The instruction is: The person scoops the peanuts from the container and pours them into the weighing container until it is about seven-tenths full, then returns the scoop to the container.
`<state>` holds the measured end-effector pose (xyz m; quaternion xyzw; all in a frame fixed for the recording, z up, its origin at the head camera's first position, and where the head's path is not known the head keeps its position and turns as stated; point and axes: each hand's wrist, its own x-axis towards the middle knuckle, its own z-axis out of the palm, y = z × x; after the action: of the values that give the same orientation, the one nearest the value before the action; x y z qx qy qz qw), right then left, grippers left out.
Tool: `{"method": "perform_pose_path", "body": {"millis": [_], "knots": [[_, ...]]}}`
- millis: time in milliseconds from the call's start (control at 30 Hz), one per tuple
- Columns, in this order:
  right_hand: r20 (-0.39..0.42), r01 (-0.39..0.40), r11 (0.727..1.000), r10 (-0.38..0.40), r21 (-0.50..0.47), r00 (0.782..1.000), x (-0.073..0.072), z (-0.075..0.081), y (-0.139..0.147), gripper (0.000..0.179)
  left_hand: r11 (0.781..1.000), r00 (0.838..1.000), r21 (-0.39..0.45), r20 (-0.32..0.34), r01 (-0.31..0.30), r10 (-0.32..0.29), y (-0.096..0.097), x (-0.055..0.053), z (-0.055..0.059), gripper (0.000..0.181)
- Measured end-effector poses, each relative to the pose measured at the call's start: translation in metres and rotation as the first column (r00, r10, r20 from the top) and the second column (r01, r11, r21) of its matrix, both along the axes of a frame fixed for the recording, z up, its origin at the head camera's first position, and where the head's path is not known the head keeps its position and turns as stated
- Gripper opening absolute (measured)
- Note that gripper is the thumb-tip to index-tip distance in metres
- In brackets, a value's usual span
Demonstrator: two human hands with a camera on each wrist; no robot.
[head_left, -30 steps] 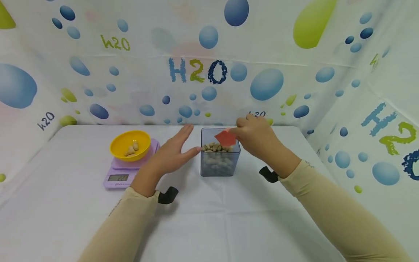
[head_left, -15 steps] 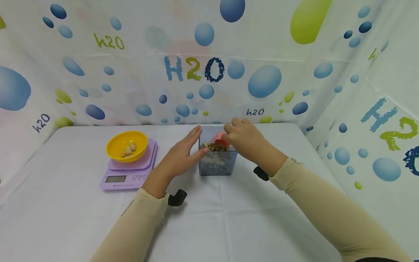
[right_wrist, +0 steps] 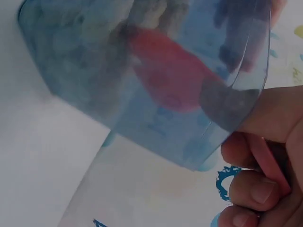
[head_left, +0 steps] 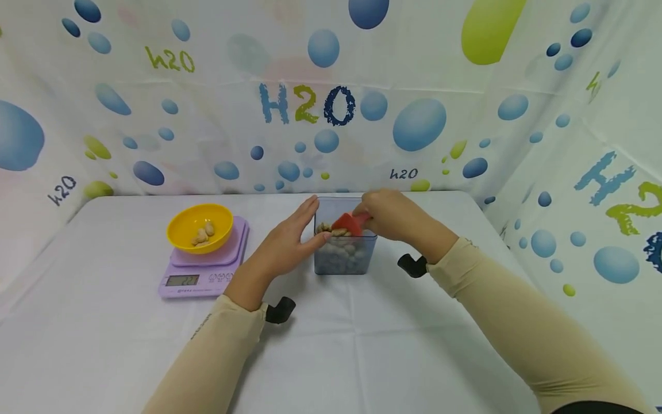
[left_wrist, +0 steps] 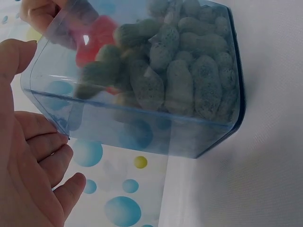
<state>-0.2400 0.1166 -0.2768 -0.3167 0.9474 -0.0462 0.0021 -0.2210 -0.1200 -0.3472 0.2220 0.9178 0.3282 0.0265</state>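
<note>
A clear bluish plastic container point(head_left: 341, 263) of unshelled peanuts point(left_wrist: 180, 85) stands in front of me at the middle of the table. My right hand point(head_left: 394, 215) grips the handle of a red scoop point(head_left: 347, 223), curled fingers wrapping it in the right wrist view. The scoop's head is down inside the container among the peanuts, seen through the wall point(right_wrist: 165, 71). At the container's left side is my left hand point(head_left: 281, 248), its fingers extended and fingertips right at the rim. The thumb reaches over the near rim.
To the left, a lilac kitchen scale point(head_left: 178, 267) with a lit-up digital display carries a yellow bowl point(head_left: 178, 234) holding a few peanuts. A white cloth point(head_left: 315, 356) covers the table. Behind it hangs a patterned curtain point(head_left: 217, 132) with blue and green drops.
The right hand has lowered the scoop from above the container into the peanuts and tilted it. My left hand has moved right, up to the container's rim.
</note>
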Motion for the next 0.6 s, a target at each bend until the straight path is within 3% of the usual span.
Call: {"method": "perform_pose_path", "body": {"millis": [133, 300, 533, 600], "knots": [[0.034, -0.003, 0.999, 0.004, -0.045, 0.999, -0.003, -0.002, 0.004, 0.02, 1.0, 1.0, 0.001, 0.002, 0.005, -0.005, 0.001, 0.0, 0.0, 0.081], [0.097, 0.047, 0.994, -0.037, -0.1, 0.995, -0.004, -0.002, 0.006, 0.026, 1.0, 1.0, -0.01, 0.019, -0.005, 0.005, 0.003, -0.001, -0.001, 0.082], [0.06, 0.087, 0.985, -0.079, -0.147, 0.995, -0.006, -0.009, -0.003, 0.026, 1.0, 1.0, 0.003, 0.026, -0.011, 0.011, 0.003, -0.001, -0.001, 0.081], [0.091, 0.121, 0.979, -0.107, -0.166, 0.99, -0.006, -0.011, -0.003, 0.027, 1.0, 1.0, 0.003, 0.023, -0.013, 0.012, 0.003, 0.0, -0.001, 0.081]]}}
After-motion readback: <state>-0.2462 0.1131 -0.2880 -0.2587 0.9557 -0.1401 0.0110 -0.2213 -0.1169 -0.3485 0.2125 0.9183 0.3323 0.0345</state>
